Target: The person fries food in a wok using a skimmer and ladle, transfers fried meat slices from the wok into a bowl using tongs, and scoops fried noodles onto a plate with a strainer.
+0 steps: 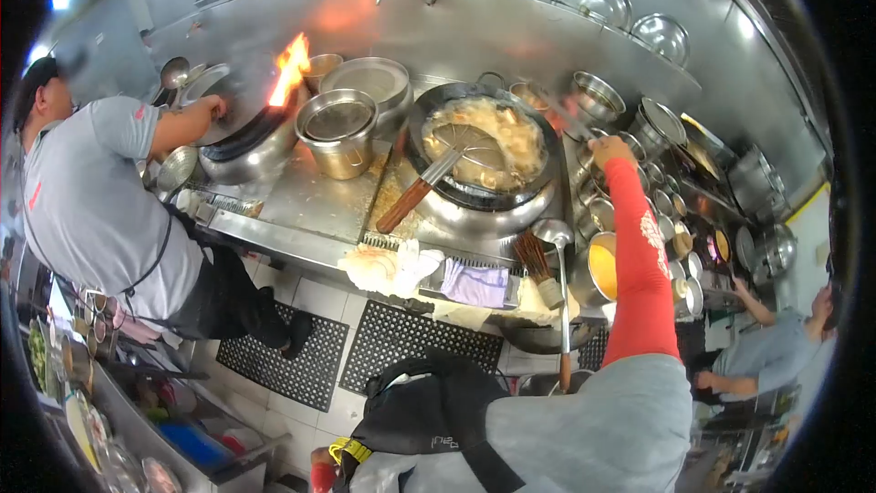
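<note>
My right hand (613, 152), at the end of a red sleeve (643, 265), is closed on a blurred metal utensil (568, 117) right of the large wok. In that wok (429, 110), pale pieces (525, 141) bubble in oil. A wire skimmer (465, 146) rests across it, its wooden handle (403, 207) toward the counter's front, with no hand on it. Low in the view, beside a yellow band (349, 449), a small part of my left hand (324, 456) shows by my waist; its fingers are hidden.
At left, a co-worker (114, 192) reaches over a flaming wok (246, 139). Lidded pots (338, 141) stand between the woks. A ladle (553, 233), a brush (532, 254), cloths (474, 283) and a pot of yellow liquid (602, 267) line the front. Another person (776, 347) is at right.
</note>
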Demonstrator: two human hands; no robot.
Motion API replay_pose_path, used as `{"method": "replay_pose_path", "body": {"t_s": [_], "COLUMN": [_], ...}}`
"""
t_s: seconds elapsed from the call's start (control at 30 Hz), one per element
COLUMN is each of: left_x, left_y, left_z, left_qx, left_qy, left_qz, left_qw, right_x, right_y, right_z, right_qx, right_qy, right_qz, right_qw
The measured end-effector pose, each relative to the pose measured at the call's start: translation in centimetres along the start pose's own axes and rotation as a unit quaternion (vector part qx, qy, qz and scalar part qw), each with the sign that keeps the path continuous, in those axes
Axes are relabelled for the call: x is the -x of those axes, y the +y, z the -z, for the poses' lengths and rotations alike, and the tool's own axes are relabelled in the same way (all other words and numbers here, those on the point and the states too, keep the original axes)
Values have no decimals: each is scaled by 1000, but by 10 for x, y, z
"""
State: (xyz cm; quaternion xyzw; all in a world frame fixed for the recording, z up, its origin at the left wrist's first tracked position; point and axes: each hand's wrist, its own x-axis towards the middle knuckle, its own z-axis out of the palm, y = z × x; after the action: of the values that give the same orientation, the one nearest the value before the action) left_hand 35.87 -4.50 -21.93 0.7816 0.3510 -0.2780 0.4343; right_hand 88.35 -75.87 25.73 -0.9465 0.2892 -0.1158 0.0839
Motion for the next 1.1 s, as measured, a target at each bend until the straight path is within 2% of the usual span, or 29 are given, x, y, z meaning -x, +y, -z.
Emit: {"method": "replay_pose_path", "body": {"t_s": [0.03,0.13,0.17,0.27,0.33,0.4,0.5,0.67,0.77,0.8,0.83,0.87,0.97,1.0,1.03,1.07,1.1], "left_x": [-12,-53,-69,-116,-152,-189,-233,-271,-274,-273,-270,-270,-241,-218,-208,-201,-199], "left_y": [2,10,16,38,56,81,121,171,193,198,202,207,236,249,249,248,244], "left_z": [8,33,41,71,89,104,121,117,97,88,82,76,61,60,55,50,45], "left_qx": [-24,-118,-155,-274,-353,-425,-520,-619,-650,-628,-604,-645,-609,-586,-545,-484,-411], "left_qy": [-8,-39,-52,-90,-110,-120,-127,-123,-103,-108,-111,-128,-152,-164,-175,-179,-170], "left_qz": [-15,-66,-85,-149,-197,-246,-322,-418,-508,-537,-564,-539,-580,-580,-519,-455,-397], "left_qw": [1000,990,983,946,908,863,781,654,555,552,552,526,520,542,635,726,803], "right_x": [6,37,55,145,197,248,336,431,450,453,448,453,442,435,428,427,423], "right_y": [13,65,81,93,122,153,183,227,252,247,274,277,321,322,335,315,322], "right_z": [7,21,31,88,111,132,162,186,140,120,86,53,-54,-79,-116,-119,-149], "right_qx": [5,-99,-138,-300,-319,-285,-311,-162,-92,-89,-33,-69,-88,-95,-39,-158,-167], "right_qy": [23,92,86,-53,-77,-95,-123,-231,-261,-250,-296,-214,-238,-269,-240,-229,-192], "right_qz": [28,78,104,-66,-57,-78,-172,-338,-376,-374,-362,-404,-380,-423,-339,-432,-417], "right_qw": [999,988,981,950,943,951,927,898,884,889,883,887,889,860,909,858,872]}}
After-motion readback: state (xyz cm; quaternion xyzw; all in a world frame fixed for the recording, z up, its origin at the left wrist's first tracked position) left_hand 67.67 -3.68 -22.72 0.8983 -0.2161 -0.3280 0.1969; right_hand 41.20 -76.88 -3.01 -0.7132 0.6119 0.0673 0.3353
